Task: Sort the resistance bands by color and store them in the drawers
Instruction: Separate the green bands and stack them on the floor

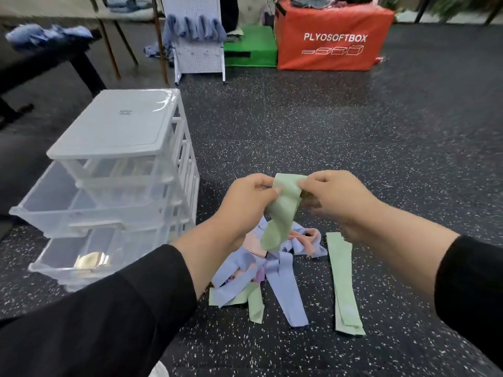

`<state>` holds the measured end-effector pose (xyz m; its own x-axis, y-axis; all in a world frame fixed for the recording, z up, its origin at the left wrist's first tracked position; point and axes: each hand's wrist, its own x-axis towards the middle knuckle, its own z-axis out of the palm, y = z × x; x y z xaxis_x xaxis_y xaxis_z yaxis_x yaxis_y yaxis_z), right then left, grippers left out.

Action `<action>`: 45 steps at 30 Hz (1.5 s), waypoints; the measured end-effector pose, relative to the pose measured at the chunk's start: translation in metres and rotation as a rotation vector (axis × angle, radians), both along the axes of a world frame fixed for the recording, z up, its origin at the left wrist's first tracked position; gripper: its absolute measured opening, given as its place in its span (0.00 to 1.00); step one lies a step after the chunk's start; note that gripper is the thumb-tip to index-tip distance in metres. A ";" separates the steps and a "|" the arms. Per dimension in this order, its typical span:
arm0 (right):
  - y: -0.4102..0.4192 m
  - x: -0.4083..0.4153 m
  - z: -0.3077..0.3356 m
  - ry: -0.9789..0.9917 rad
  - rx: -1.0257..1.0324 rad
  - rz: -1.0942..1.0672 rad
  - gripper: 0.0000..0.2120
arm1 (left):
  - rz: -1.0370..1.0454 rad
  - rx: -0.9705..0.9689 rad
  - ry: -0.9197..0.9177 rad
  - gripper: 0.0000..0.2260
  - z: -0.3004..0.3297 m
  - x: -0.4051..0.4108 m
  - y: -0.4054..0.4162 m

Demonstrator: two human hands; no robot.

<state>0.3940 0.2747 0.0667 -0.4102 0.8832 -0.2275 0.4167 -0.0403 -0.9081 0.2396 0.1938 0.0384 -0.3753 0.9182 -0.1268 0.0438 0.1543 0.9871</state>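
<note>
We hold a pale green flat resistance band (283, 210) up between both hands: our left hand (249, 197) pinches its upper left edge with thumb and curled fingers, and our right hand (337, 195) pinches the upper right edge. The band's free end hangs down over the mixed pile of lilac, pink and green bands (261, 270) on the speckled black rubber floor (353, 131). A second green band (344, 284) lies flat just right of the pile. The white plastic drawer unit (119, 180) stands to the left, its lower clear drawers pulled out toward us. Bare floor stretches beyond and to the right.
</note>
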 end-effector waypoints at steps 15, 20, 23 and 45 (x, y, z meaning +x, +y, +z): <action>-0.033 0.007 0.028 0.302 -0.260 -0.012 0.09 | 0.045 0.093 0.037 0.06 0.006 0.016 -0.019; -0.030 0.006 0.020 0.105 -0.025 0.077 0.12 | -0.113 0.049 0.129 0.10 0.001 0.027 -0.023; -0.026 0.006 0.017 -0.132 0.208 0.146 0.12 | -0.044 0.032 0.039 0.12 -0.002 0.027 -0.019; 0.012 0.033 0.015 -0.083 0.344 0.253 0.06 | -0.089 0.102 0.069 0.05 -0.014 0.021 -0.002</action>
